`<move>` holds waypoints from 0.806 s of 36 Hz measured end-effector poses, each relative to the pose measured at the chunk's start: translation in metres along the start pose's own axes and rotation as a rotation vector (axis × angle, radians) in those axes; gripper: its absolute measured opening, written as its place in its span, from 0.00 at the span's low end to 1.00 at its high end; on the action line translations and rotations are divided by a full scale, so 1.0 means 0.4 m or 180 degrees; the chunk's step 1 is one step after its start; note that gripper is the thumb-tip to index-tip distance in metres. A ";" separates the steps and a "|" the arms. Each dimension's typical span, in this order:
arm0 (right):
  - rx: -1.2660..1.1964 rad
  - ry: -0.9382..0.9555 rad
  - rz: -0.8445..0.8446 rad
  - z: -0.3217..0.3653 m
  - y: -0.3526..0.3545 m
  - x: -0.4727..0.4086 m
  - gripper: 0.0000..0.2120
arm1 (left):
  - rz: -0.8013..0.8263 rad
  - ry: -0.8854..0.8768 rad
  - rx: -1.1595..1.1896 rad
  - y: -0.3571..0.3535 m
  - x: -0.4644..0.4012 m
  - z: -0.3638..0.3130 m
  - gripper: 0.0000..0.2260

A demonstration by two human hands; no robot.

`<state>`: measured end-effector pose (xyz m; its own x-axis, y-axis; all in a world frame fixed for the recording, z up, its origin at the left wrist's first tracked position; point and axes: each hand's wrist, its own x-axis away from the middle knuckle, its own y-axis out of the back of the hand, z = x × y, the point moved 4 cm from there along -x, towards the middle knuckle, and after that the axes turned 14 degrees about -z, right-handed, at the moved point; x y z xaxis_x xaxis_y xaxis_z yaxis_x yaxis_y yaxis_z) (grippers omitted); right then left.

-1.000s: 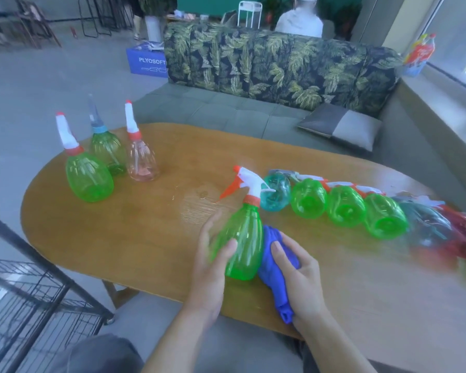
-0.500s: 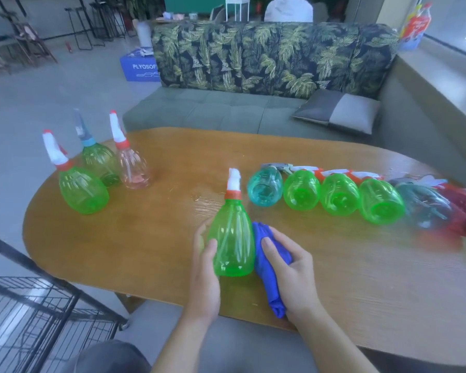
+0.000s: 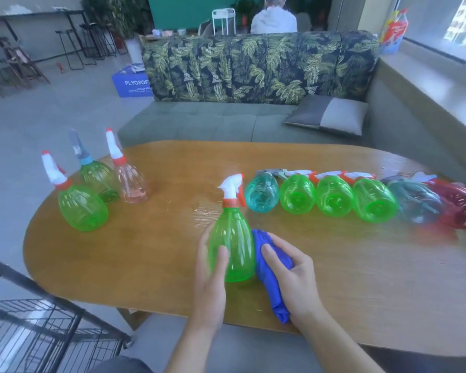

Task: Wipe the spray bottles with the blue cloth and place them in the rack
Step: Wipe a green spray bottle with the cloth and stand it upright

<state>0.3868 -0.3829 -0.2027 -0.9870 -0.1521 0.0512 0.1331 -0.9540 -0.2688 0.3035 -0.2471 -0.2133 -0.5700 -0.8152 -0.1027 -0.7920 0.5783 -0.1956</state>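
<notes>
My left hand (image 3: 210, 275) grips an upright green spray bottle (image 3: 233, 238) with a white and orange trigger head, near the front of the wooden table (image 3: 145, 259). My right hand (image 3: 291, 275) holds the bunched blue cloth (image 3: 269, 278) and presses it against the bottle's right side. Several bottles lie on their sides in a row (image 3: 334, 200) behind, green, teal and red. Three bottles stand upright at the table's left end: green (image 3: 81, 205), darker green (image 3: 97, 176) and pink (image 3: 131, 181). The black wire rack (image 3: 38, 329) is at the lower left.
A leaf-patterned sofa (image 3: 253, 68) with a grey cushion (image 3: 328, 114) runs behind the table. A window ledge (image 3: 441, 84) lines the right side. A blue box (image 3: 132, 82) sits on the floor and a person is seated far behind the sofa.
The green bottle has been turned in my hands: its trigger pointed left, then away, and now faces right. The cloth stays pressed to its right side.
</notes>
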 end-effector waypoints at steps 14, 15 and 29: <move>0.0044 -0.0027 -0.0101 -0.021 0.008 -0.008 0.10 | 0.0108 0.0071 0.0099 0.004 -0.012 0.009 0.25; 0.0050 -0.0020 -0.0097 -0.022 0.008 -0.008 0.10 | 0.0111 0.0069 0.0095 0.004 -0.012 0.009 0.24; 0.0767 0.0660 0.0201 0.010 0.000 0.009 0.13 | -0.0054 0.0190 0.0388 0.011 -0.003 -0.023 0.28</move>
<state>0.3836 -0.3844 -0.1986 -0.9701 -0.1807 -0.1620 0.1877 -0.9818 -0.0284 0.2986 -0.2435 -0.2050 -0.5716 -0.8195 -0.0409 -0.7712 0.5536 -0.3143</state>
